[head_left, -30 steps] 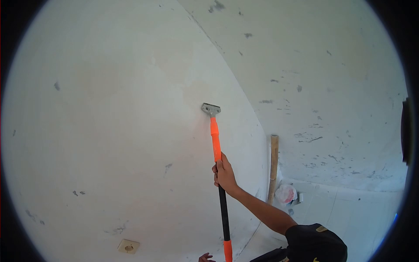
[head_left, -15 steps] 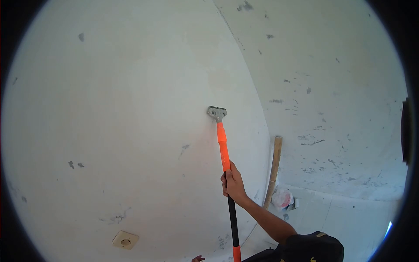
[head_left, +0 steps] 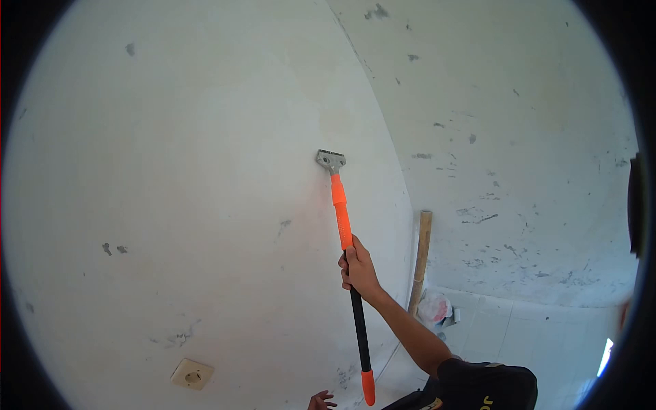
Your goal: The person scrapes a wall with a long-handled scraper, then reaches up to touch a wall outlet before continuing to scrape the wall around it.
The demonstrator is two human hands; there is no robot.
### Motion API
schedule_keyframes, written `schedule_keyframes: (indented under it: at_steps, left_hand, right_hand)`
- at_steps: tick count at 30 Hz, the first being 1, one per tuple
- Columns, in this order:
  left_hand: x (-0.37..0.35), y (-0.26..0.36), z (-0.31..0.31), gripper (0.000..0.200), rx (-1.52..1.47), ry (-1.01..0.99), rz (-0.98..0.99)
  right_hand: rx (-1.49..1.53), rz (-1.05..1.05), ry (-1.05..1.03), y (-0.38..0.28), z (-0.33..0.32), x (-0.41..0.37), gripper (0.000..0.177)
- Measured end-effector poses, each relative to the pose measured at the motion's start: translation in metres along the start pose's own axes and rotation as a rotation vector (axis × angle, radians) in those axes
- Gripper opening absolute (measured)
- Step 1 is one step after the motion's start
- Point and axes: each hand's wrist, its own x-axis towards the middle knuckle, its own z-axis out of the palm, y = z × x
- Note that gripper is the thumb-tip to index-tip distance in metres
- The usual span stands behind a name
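My right hand (head_left: 360, 270) is wrapped round the black shaft of a long scraper (head_left: 345, 219), just below its orange upper sleeve. The scraper's grey metal head (head_left: 331, 160) is at the white wall (head_left: 205, 171), and its orange end cap (head_left: 368, 388) hangs free near the bottom. Low in the view, my left hand (head_left: 321, 400) shows in part, its fingers apart, with nothing in it and not on the shaft.
A bamboo pole (head_left: 421, 253) leans in the wall corner. Beside its foot, a whitish bag or tub (head_left: 434, 307) sits on the tiled floor (head_left: 519, 335). A wall socket (head_left: 192, 374) is at lower left. The right wall (head_left: 492, 171) has grey marks.
The scraper and my right hand have moved up and slightly left in view. The lower end cap and more of my left hand now show.
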Motion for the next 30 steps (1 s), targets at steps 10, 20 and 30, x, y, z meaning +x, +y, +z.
schedule_keyframes:
  at_steps: [10, 20, 30]
  left_hand:
    - [-0.025, 0.002, 0.063, 0.046, -0.030, 0.104, -0.041]
    - [-0.016, 0.052, 0.108, 0.042, 0.019, 0.103, 0.049]
    - [-0.031, 0.041, 0.121, 0.040, -0.008, 0.137, 0.011]
  right_hand:
    - [-0.042, -0.035, -0.042, -0.021, -0.027, 0.025, 0.039]
    - [-0.095, -0.033, -0.099, -0.020, -0.043, 0.015, 0.044]
    - [-0.191, -0.160, -0.081, -0.015, -0.044, 0.029, 0.044]
